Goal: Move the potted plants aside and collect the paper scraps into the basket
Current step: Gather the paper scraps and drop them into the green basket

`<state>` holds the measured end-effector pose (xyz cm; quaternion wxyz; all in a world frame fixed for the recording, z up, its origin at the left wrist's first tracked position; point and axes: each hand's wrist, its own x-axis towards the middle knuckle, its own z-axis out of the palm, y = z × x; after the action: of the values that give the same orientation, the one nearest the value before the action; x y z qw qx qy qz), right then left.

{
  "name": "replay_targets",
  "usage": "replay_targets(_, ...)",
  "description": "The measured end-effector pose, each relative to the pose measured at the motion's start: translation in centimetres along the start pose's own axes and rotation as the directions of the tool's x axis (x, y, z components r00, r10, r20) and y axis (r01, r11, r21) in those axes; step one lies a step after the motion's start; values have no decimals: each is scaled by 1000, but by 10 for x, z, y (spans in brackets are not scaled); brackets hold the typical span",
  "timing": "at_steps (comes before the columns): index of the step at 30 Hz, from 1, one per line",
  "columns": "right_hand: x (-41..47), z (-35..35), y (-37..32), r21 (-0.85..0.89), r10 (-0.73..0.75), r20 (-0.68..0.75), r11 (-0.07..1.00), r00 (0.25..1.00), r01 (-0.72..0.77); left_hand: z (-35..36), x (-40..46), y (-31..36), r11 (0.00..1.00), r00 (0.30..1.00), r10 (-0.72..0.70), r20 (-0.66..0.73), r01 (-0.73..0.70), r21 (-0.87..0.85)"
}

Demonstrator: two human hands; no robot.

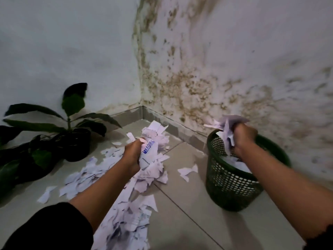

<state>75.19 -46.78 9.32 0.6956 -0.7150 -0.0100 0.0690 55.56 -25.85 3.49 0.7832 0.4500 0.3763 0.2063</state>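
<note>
Risk: loose edges stick out of your right hand (244, 137); release before the wad is inside the rim and pieces will likely flutter past the basket (232, 179) onto the tiles. Right fingers are curled tight on crumpled scraps, basket directly beneath them. Left hand (133, 153) clenches a printed bundle; the paper scraps (124, 219) lie under and behind it. Potted plants (72, 141) stand well left of those fingers.

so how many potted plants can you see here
2, possibly more out of frame: one potted plant upright by the left wall, another potted plant in front of it at the left edge, its pot hidden by leaves.
</note>
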Motion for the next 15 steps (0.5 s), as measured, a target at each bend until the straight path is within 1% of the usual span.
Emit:
replay_targets(2,16,-32,8,-186,-35,-126,982,991,11,30,-10,-4,1000,998,-17,66,17,10)
replay_targets(3,21,-45,15,-286,-24,-116,958,993,-11,45,-16,-7,999,995,-17,95,13,35)
replay_targets(4,27,-52,25,-378,49,-52,924,997,-65,57,-20,-12,999,991,-26,131,20,42)
replay_targets(5,33,-58,38,-452,158,43,884,986,-122,70,-23,-15,999,987,-27,160,22,30)
replay_targets(6,37,-62,48,-541,291,139,823,946,-174,84,-27,-20,999,981,-28,190,24,24)
replay_targets(7,40,-65,55,-624,402,200,756,893,-201,96,-28,-24,999,980,-36,194,32,23)
replay_targets(8,44,-66,59,-660,458,232,722,858,-207,109,-30,-26,999,978,-49,202,45,25)
replay_targets(9,45,-66,58,-657,464,244,725,852,-206,119,-28,-29,998,978,-60,202,55,31)
replay_targets(10,51,-66,57,-628,430,232,752,873,-203,131,-26,-31,997,976,-67,205,58,50)
replay_targets(11,54,-66,55,-589,365,206,787,908,-183,144,-24,-32,997,977,-66,205,56,58)
replay_targets(13,65,-67,50,-562,218,113,818,969,-119,171,-22,-32,998,979,-56,196,49,38)
replay_targets(15,72,-70,48,-524,108,37,849,993,-73,196,-21,-31,999,982,-45,182,47,-8)
